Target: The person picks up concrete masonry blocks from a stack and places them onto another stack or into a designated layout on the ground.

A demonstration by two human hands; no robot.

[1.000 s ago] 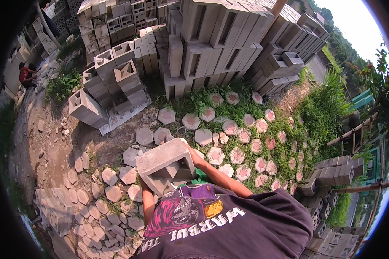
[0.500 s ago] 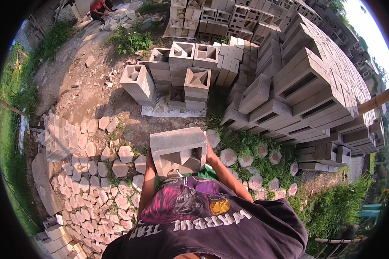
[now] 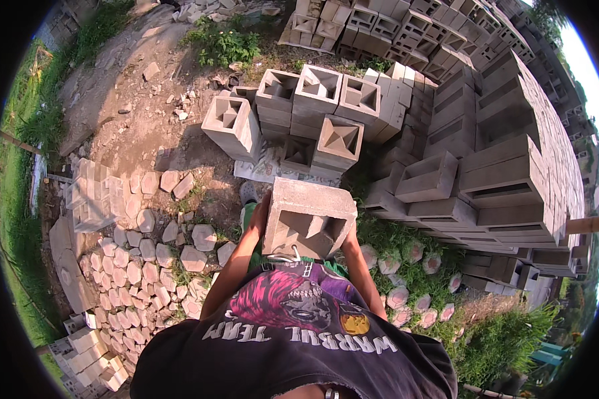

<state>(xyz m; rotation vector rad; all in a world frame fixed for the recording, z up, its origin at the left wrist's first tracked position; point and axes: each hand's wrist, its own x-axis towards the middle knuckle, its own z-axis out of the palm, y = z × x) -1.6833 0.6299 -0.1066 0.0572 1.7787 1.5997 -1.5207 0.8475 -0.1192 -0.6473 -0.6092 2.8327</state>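
I hold a hollow grey concrete block (image 3: pixel 313 194) in front of my waist, its opening with slanted inner pieces turned toward me. Against the block's left side, my left hand (image 3: pixel 262 214) is closed, its fingers partly out of sight. On the opposite side, my right hand (image 3: pixel 350 234) grips the block, mostly hidden behind its edge. Just beyond stands a group of similar upright blocks (image 3: pixel 318 90), some stacked, on a pale printed sheet (image 3: pixel 249 171). The nearest of them, a block with a pyramid-like hollow (image 3: pixel 339 139), is apart from the one I carry.
A tall stack of concrete blocks (image 3: pixel 499 179) rises on the right, with more block stacks (image 3: pixel 386 26) at the back. Hexagonal pavers (image 3: pixel 193 259) cover the ground at left; others lie in grass at right. A small block pile (image 3: pixel 93 193) stands far left.
The view has shifted, and the upright blocks now appear closer and further right. The held block stays between both hands. A foot has come into sight left of it.
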